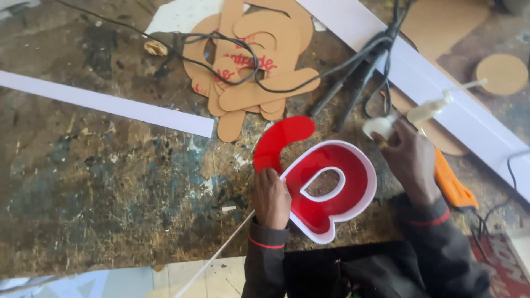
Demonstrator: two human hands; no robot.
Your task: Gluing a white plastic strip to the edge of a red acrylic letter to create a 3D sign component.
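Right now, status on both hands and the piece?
Left hand pressing red letter at its white rim. Right hand holds glue bottle clear of it. Cables, orange knife nearby.

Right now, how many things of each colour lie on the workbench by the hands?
Red: 1, the red letter face
White: 3, the loose strip, the long board, the small bottle in the right hand
Orange: 1, the knife
Brown: 2, the cardboard cutouts, the round disc
Total: 7

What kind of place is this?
Probably a sign-making workshop: a red letter edged in white strip, brown letter cutouts, and a stained, paint-spattered workbench with cables.
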